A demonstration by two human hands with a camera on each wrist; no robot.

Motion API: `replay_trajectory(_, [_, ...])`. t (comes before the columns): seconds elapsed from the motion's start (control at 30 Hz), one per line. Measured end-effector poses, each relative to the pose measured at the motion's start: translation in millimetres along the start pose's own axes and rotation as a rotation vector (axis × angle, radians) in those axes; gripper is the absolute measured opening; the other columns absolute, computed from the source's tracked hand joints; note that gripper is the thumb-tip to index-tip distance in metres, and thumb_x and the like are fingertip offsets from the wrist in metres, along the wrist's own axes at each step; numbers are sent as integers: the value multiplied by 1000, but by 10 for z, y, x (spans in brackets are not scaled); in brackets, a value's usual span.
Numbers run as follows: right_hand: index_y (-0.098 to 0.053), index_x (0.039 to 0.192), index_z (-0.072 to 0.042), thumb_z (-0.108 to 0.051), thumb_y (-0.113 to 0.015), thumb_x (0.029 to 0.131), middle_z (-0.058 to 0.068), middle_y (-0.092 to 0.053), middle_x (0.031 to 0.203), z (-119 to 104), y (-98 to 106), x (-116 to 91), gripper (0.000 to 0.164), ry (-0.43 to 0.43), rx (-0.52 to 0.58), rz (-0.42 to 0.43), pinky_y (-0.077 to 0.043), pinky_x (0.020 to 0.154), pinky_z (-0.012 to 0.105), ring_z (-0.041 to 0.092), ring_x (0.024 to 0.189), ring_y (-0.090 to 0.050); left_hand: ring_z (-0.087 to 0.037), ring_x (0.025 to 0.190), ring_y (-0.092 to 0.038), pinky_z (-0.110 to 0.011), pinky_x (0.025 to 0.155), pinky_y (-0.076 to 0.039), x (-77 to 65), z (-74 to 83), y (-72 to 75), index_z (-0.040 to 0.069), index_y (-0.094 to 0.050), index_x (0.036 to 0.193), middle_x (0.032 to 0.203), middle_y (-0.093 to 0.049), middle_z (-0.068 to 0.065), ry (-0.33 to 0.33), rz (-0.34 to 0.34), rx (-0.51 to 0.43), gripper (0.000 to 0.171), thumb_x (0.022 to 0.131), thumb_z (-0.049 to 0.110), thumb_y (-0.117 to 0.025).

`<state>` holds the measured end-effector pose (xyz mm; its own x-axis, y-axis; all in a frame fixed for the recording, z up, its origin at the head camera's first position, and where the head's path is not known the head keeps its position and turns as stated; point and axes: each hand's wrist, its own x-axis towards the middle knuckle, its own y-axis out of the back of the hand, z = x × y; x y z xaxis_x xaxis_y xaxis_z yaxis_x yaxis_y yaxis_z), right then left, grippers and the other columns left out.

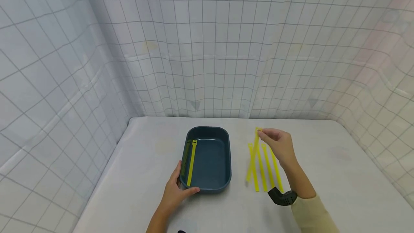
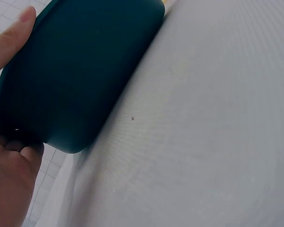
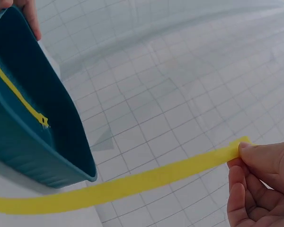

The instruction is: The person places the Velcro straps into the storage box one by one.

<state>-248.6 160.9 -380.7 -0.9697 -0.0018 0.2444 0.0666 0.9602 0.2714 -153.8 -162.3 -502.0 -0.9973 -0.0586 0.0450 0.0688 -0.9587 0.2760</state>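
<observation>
My left hand [image 1: 173, 193] grips the near left corner of a dark teal plastic tray [image 1: 213, 164], thumb on the front rim and fingers around the left side. Inside, one yellow cable strap [image 1: 192, 163] with a slotted head lies lengthwise along the left wall. Between thumb and forefinger, my right hand [image 1: 279, 145] pinches the head end of another yellow cable strap [image 3: 132, 186]. This strap hangs at a slant over the table, its free end toward the tray. Below it several more yellow cable straps [image 1: 268, 168] lie side by side, partly covered by it.
The white tabletop [image 1: 139, 175] carries the tray near its middle and the loose straps to the right. A white cloth with a grid pattern [image 1: 207, 46] hangs behind and on both sides. A black wrist device [image 1: 283, 197] sits on the right forearm.
</observation>
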Motion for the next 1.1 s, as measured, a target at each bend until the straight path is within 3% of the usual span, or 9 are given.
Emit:
replay_trajectory(0.27, [-66, 98, 8, -23, -70, 83, -1, -68, 87, -267, -102, 140, 35, 78, 95, 12, -50, 76, 22, 20, 83, -63, -29, 136, -17, -38, 104, -24, 14, 11, 8, 4, -13, 147, 150, -14, -16, -10, -14, -6, 107, 68, 20, -83])
replay_trajectory(0.47, [-65, 99, 10, -18, -69, 84, 5, -68, 91, -373, -264, 172, 32, 98, 165, -17, -50, 78, 23, 17, 82, -62, -28, 135, -18, -37, 104, -25, 10, 18, 13, 3, -13, 147, 150, -15, -16, -19, -9, -3, 107, 67, 18, -83])
replay_trajectory(0.77, [-65, 98, 9, -14, -70, 83, 7, -68, 90, -371, -566, 148, 28, 52, 244, -52, -51, 80, 29, 23, 84, -62, -28, 135, -18, -38, 104, -25, -2, 4, 18, 4, -13, 147, 150, -15, -16, -4, -3, 6, 108, 67, 18, -83])
replay_trajectory(1.1, [-67, 97, 5, -17, -71, 82, 9, -68, 91, -298, -910, 75, 26, -38, 256, -111, -50, 81, 29, 19, 82, -63, -29, 135, -20, -40, 104, -25, -16, 11, 2, 4, -14, 147, 150, -17, -16, -17, 10, 21, 107, 67, 23, -83])
